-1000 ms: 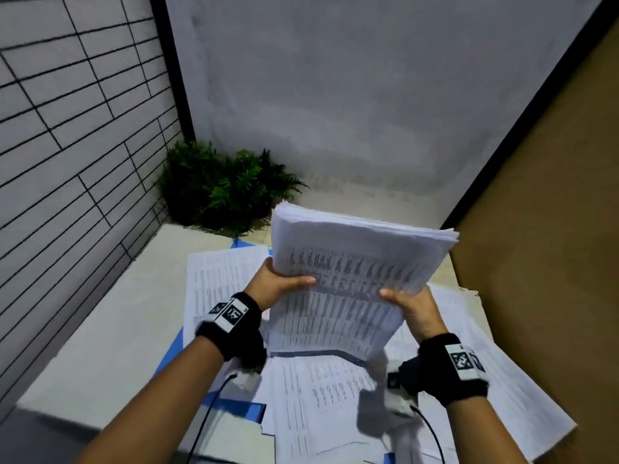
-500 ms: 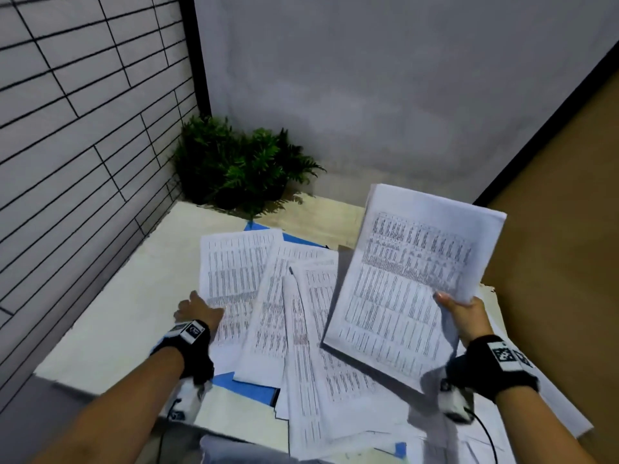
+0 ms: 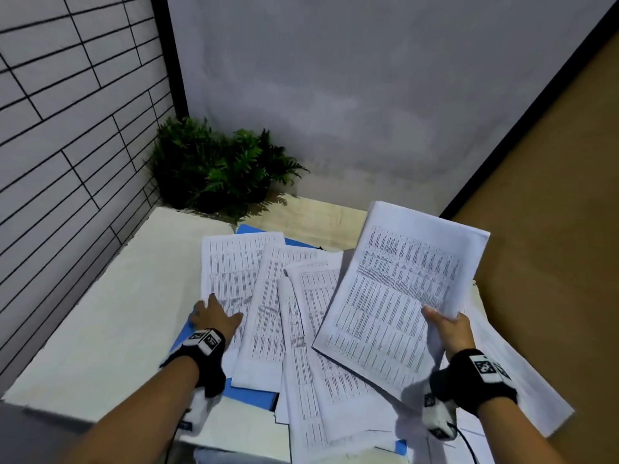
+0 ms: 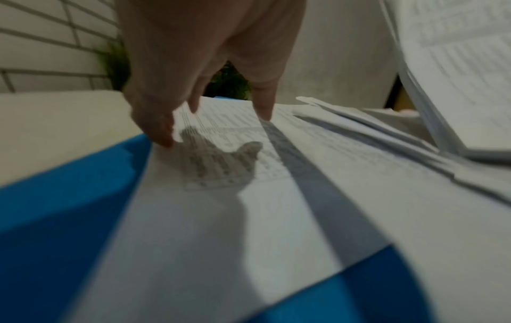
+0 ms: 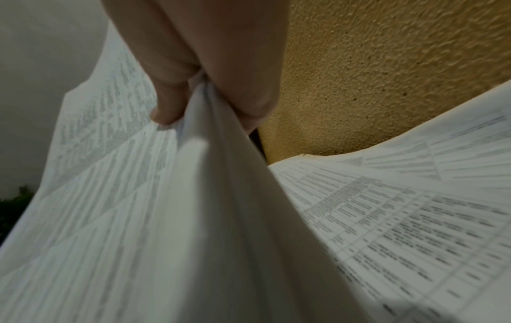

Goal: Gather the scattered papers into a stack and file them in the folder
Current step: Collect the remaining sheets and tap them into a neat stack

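Observation:
My right hand (image 3: 442, 321) pinches the near right edge of a stack of printed papers (image 3: 398, 296) and holds it tilted above the table; the right wrist view shows thumb and fingers (image 5: 168, 109) clamped on that stack (image 5: 110, 218). Several loose printed sheets (image 3: 268, 306) lie fanned over a blue folder (image 3: 251, 395). My left hand (image 3: 214, 313) rests with spread straight fingers on the leftmost sheet (image 3: 231, 266). In the left wrist view, its fingertips (image 4: 163, 135) touch that sheet (image 4: 221, 196) by the blue folder (image 4: 55, 207).
A green potted plant (image 3: 217, 169) stands in the far left corner of the pale table (image 3: 100, 313). A tiled wall runs along the left and a tan wall (image 3: 552, 195) on the right. More sheets (image 3: 522, 373) lie under my right wrist.
My left hand let go of the stack and came down onto the leftmost sheet. My right hand carried the stack off to the right, uncovering the fanned sheets.

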`<state>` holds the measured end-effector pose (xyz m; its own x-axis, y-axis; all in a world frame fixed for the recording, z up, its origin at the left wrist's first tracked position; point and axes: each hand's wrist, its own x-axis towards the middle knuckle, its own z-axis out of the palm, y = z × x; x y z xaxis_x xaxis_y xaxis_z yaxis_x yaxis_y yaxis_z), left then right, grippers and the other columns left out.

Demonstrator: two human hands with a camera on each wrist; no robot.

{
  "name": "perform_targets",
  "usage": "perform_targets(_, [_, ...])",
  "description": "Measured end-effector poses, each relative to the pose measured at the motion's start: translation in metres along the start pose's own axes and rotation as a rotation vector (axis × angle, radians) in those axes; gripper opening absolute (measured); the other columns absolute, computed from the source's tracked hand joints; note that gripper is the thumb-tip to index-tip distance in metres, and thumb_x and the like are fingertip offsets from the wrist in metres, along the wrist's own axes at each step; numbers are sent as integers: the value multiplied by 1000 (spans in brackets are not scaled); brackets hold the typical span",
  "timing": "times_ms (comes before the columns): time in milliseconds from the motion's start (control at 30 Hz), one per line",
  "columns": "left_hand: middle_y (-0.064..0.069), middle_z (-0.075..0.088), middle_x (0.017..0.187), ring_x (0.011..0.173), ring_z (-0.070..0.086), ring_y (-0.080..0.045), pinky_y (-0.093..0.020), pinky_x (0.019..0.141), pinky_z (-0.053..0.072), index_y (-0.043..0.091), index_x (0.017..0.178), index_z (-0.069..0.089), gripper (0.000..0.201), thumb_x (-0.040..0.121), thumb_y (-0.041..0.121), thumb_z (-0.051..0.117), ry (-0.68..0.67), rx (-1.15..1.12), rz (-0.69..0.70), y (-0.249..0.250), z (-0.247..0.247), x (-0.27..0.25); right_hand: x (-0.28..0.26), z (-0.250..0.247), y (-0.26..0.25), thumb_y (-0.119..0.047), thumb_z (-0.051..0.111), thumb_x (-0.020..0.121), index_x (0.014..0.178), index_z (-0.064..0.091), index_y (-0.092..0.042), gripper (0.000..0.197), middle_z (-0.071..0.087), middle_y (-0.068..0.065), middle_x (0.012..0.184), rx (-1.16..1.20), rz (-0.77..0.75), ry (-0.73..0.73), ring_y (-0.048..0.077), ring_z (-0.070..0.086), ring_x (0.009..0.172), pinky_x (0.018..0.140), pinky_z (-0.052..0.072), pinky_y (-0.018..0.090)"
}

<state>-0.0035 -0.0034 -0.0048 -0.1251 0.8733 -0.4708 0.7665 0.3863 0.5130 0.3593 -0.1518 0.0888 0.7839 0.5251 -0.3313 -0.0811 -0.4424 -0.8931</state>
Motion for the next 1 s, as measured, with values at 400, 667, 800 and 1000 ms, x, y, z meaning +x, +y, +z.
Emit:
perform_targets(400, [-22, 61, 121, 109, 59, -34, -34, 87, 46, -6, 115, 56, 49, 74, 15, 74, -321, -363, -22, 14, 20, -13, -10, -14, 15, -10, 67, 81, 100, 51, -1, 26, 55, 18, 98, -1, 53, 34, 29, 52, 91, 81, 38, 35])
perform_targets(667, [-28, 65, 107, 86, 61, -34, -39, 78, 51, -9, 106, 60, 33, 78, 9, 67, -70, -501, 2, 7, 12, -25, -25, -17, 12, -5, 63, 84, 109, 55, 11, 31, 57, 19, 97, -1, 68, 34, 29, 53, 89, 80, 40, 35])
perform_targets(800, [-24, 60, 117, 94, 59, -34, -39, 79, 46, 1, 121, 47, 48, 78, 4, 66, 95, -490, 141, -1, -7, -15, -34, -20, 7, 0, 60, 85, 98, 53, 8, 17, 53, 18, 92, 28, 59, 40, 27, 50, 85, 61, 40, 30])
perform_targets(1000, [-20, 51, 134, 116, 54, -37, -45, 99, 44, 7, 134, 39, 74, 74, 34, 71, -120, -347, 99, -9, -6, 10, -40, -20, 8, 1, 59, 85, 103, 53, 11, 22, 54, 15, 84, -2, 53, 43, 26, 51, 73, 68, 41, 31])
